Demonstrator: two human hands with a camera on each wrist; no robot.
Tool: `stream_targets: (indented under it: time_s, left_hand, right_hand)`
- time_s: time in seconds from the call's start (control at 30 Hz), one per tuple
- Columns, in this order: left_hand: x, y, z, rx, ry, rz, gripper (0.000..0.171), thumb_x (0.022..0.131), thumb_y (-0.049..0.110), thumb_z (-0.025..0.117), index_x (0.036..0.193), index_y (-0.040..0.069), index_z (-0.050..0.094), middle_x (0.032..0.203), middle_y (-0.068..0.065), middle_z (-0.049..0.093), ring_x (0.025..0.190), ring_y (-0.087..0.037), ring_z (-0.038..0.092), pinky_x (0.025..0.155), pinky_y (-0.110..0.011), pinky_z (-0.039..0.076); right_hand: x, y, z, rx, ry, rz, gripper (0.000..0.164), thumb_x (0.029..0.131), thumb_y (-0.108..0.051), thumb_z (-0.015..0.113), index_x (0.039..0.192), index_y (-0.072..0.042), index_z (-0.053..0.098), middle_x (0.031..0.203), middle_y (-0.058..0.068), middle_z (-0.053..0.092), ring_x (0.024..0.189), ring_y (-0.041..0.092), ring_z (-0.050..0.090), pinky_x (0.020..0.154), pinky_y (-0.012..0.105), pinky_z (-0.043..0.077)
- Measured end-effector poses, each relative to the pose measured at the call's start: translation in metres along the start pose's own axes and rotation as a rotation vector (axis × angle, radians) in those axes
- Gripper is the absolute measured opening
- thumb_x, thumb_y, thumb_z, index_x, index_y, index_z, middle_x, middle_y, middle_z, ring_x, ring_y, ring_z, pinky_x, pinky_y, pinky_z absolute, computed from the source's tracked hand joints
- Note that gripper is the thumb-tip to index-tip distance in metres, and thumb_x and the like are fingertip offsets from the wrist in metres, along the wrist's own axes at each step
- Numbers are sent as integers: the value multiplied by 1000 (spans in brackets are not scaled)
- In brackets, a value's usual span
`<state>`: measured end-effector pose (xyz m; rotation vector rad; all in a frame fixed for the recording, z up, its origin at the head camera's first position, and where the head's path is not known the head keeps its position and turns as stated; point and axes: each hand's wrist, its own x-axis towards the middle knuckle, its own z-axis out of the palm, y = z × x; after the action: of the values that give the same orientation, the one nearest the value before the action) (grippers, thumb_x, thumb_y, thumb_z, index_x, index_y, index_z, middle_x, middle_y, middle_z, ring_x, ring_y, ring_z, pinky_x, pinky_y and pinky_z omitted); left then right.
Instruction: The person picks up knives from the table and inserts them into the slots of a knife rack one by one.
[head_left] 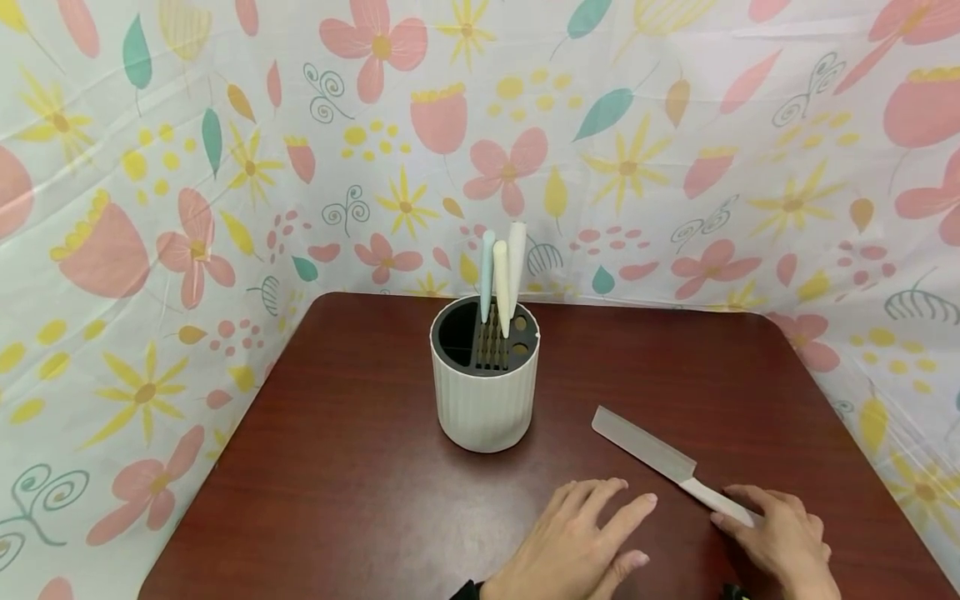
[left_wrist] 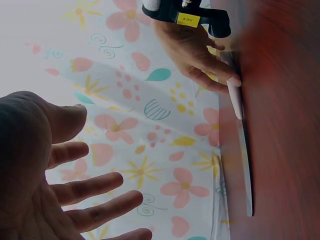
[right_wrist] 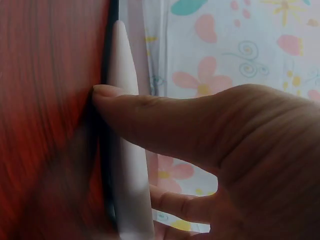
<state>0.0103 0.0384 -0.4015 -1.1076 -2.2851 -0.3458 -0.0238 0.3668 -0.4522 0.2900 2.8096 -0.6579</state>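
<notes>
A cleaver with a broad grey blade and a white handle lies at the right of the table, its blade angled toward the back left. My right hand pinches the handle, thumb on the near side and fingers on the far side. In the right wrist view the thumb lies across the white handle. My left hand hovers left of the cleaver, fingers spread and holding nothing; its palm shows in the left wrist view.
Behind the hands stands a white ribbed knife block with a black slotted top. Several handles, one a blue handle, stick up from it. The dark red wooden table meets a flower-patterned cloth at the back and sides.
</notes>
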Motion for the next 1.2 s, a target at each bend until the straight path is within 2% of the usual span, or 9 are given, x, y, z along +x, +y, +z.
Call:
stream_targets:
  time_s: [0.1,0.2,0.3,0.4,0.53,0.63,0.77,1.03,1.2]
  left_hand:
    - [0,0,1,5,-4,-9,47,109,45,40,146,20,49,130,-1,61,117,-13,61,97,-29,53]
    - [0,0,2,-4,-10,-15,46,108,46,41,145,20,50,129,-1,62,117,-13,62,96,-29,53]
    - [-1,2,3,-12,-22,-22,46,108,46,41,145,20,50,130,-1,61,116,-13,63,96,-30,54]
    - [-1,2,3,-25,-32,-27,46,108,46,40,145,20,50,130,-1,61,115,-13,63,96,-30,53]
    - [-1,2,2,-25,-35,-24,46,108,46,40,145,20,50,130,-1,61,113,-13,63,94,-30,54]
    - [-1,2,1,-22,-40,-27,46,108,47,40,145,20,50,130,-1,60,113,-14,63,94,-30,54]
    - [-2,3,1,-25,-54,-35,47,107,49,42,144,22,50,131,-1,60,114,-13,63,96,-31,53]
    - [-2,3,2,-20,-66,-34,47,107,49,43,145,23,50,131,0,60,115,-13,63,96,-31,53]
    - [0,1,2,0,-23,-6,46,107,48,43,143,21,52,128,-2,61,113,-15,62,95,-30,54]
  right_hand:
    - [1,3,-1,-41,30,-66,68,87,-52,75,132,-3,62,133,38,55,112,62,45,79,65,38]
    - [2,4,-2,-63,74,-130,55,85,-43,80,120,-2,69,110,31,70,101,49,59,81,58,40]
    - [1,5,-2,-54,71,-129,50,82,-40,84,114,-3,71,98,23,74,86,36,65,75,52,47]
    - [1,6,-3,-42,38,-114,53,80,-40,85,113,-2,70,100,24,74,81,28,67,70,47,51]
    - [2,8,-4,-22,-4,-113,52,82,-41,83,115,-3,69,100,21,75,77,20,63,66,38,47]
    - [1,9,-4,-6,-12,-116,48,85,-39,81,115,-4,68,90,10,74,70,11,53,65,31,40]
    - [-3,11,-2,10,-4,-128,41,88,-36,79,115,-8,67,84,-1,69,66,7,46,64,28,36]
    - [-11,8,-6,40,47,-133,41,89,-40,77,117,-12,66,86,-1,66,66,5,47,63,27,37]
    - [-14,5,-14,86,68,-133,46,90,-42,77,122,-11,66,95,4,70,67,3,48,61,24,37]
